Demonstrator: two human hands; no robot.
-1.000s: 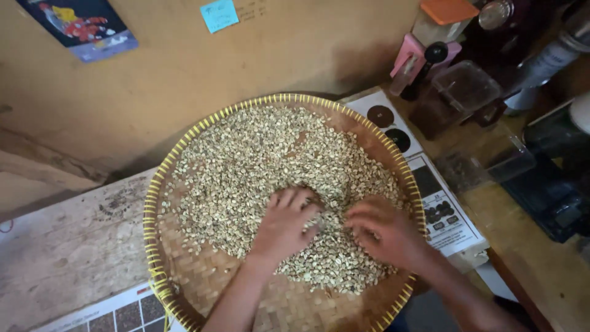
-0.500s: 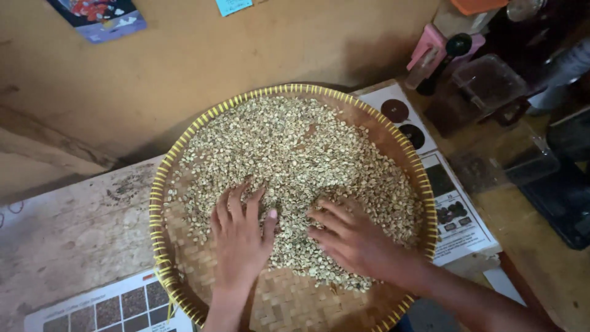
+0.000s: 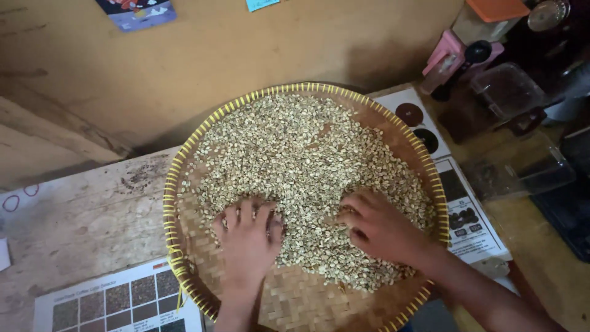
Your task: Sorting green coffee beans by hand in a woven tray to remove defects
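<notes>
**Dim, warm light, soft focus**

Light is low and yellowish overall. The pale beans (image 3: 301,160) in the middle catch most of it; the wall (image 3: 246,55) is evenly lit w/ a dark shadow behind the tray rim (image 3: 289,87). Top-right corner is very dark, w/ clutter hard to make out, plus a small glint on a metal lid (image 3: 544,13). Both hands look slightly blurred. The printed chart (image 3: 117,301) is soft, text unreadable. Lines bend a bit near the edges.

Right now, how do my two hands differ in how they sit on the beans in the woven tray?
The left hand lies flat, fingers spread, at the near-left edge of the pale beans. The right hand is cupped, fingers curled inward, further right toward the woven tray rim. Both rest palm down on the beans, and neither visibly grips anything.
</notes>
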